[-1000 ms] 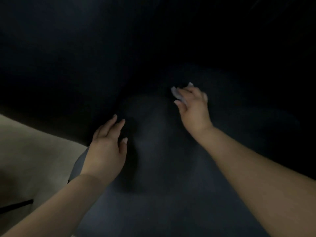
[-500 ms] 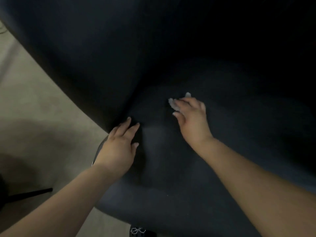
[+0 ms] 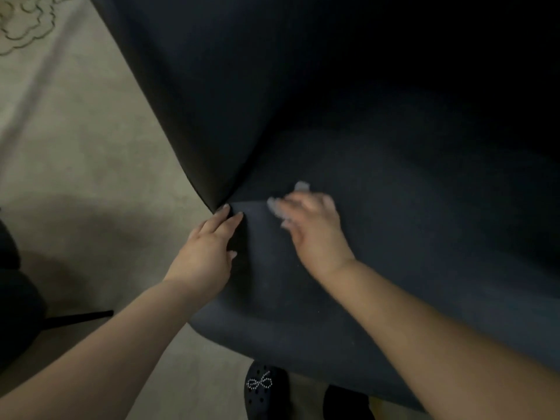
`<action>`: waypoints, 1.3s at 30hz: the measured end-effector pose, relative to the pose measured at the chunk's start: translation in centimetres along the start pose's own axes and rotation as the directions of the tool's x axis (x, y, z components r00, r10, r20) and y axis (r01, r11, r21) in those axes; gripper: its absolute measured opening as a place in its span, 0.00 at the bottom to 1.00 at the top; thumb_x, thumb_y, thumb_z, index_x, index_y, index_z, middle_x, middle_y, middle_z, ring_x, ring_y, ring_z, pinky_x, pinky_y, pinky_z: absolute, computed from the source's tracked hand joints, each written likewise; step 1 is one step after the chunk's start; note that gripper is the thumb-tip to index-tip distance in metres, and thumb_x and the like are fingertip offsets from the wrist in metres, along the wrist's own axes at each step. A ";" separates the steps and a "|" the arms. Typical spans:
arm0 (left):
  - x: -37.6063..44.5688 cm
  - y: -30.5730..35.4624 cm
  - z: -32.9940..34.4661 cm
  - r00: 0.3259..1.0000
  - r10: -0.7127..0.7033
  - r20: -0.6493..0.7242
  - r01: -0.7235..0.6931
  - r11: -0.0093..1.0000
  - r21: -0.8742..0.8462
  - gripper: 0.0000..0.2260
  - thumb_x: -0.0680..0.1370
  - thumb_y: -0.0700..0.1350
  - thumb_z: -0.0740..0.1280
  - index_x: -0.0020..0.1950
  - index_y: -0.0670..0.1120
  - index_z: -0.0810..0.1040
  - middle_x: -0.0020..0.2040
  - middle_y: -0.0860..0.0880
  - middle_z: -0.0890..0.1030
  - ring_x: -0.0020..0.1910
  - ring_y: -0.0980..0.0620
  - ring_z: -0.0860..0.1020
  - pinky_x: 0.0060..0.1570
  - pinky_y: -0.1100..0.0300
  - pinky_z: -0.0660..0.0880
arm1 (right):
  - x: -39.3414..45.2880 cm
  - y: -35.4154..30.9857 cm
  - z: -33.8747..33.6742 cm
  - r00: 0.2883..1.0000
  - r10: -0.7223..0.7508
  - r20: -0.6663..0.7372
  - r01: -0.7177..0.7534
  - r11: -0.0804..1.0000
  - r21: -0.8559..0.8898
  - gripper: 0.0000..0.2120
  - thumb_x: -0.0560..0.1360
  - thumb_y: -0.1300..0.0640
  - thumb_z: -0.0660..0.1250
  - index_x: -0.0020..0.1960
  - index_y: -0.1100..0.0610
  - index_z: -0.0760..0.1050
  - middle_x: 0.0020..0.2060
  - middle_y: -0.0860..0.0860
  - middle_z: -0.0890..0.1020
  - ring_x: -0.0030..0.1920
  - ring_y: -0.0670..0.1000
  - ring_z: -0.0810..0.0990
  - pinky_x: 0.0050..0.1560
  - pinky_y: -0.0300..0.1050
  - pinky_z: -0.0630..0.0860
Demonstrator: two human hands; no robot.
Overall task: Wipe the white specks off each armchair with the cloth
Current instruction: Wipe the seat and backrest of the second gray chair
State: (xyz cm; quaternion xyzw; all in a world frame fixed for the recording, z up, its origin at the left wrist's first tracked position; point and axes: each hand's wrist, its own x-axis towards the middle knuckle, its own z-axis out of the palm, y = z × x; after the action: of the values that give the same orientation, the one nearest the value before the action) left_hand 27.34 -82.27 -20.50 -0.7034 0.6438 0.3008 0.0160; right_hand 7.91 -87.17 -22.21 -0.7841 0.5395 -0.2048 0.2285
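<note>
A dark navy armchair [image 3: 409, 213] fills the middle and right of the view, its seat cushion below its curved back. My right hand [image 3: 315, 234] holds a small pale cloth [image 3: 301, 187] against the seat near the left back corner; the cloth pokes out past my fingertips and is blurred. My left hand [image 3: 206, 253] rests flat on the seat's left edge, fingers straight, fingertips at the seam where seat meets back. A few faint pale specks dot the seat front [image 3: 318, 312].
Beige carpet [image 3: 75, 147] lies to the left, with a pattern at the top left corner. A dark chair leg [image 3: 78, 318] and dark shape sit at the lower left. My black perforated shoe [image 3: 263, 386] stands under the seat's front edge.
The view has pulled back and tilted, showing more carpet. Both hands have slid toward the seat's left corner, and my right hand with the cloth has come closer to my left hand.
</note>
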 end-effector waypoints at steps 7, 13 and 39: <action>-1.7 -0.2 0.8 0.995 0.100 0.024 -0.101 0.994 0.044 0.34 0.77 0.46 0.68 0.78 0.55 0.55 0.80 0.54 0.49 0.77 0.47 0.51 0.74 0.55 0.50 | -7.6 -1.0 -0.1 0.998 -0.048 0.033 0.047 0.998 0.031 0.18 0.70 0.64 0.72 0.59 0.56 0.80 0.55 0.52 0.80 0.53 0.57 0.75 0.59 0.45 0.70; -3.2 -0.6 1.8 0.990 0.126 0.069 -0.133 0.985 0.106 0.40 0.74 0.52 0.71 0.79 0.57 0.50 0.79 0.55 0.43 0.78 0.49 0.45 0.74 0.55 0.47 | -9.6 -1.6 0.7 0.974 0.213 -0.083 -0.214 0.977 -0.002 0.20 0.70 0.66 0.71 0.61 0.54 0.78 0.58 0.49 0.78 0.54 0.58 0.71 0.61 0.39 0.63; -4.9 -1.7 1.7 0.990 0.119 0.074 -0.127 0.985 0.118 0.41 0.72 0.48 0.74 0.78 0.56 0.53 0.80 0.53 0.46 0.78 0.48 0.48 0.74 0.56 0.49 | -15.7 -3.9 3.6 0.985 0.104 -0.139 -0.116 0.990 -0.082 0.21 0.69 0.63 0.71 0.61 0.51 0.78 0.57 0.49 0.78 0.52 0.56 0.73 0.51 0.51 0.73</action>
State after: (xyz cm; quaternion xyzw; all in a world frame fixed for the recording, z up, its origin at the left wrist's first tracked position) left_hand 28.30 -76.87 -20.31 -0.6497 0.7023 0.2843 0.0621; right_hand 7.63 -70.72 -24.08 -0.7469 0.6047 -0.2200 0.1672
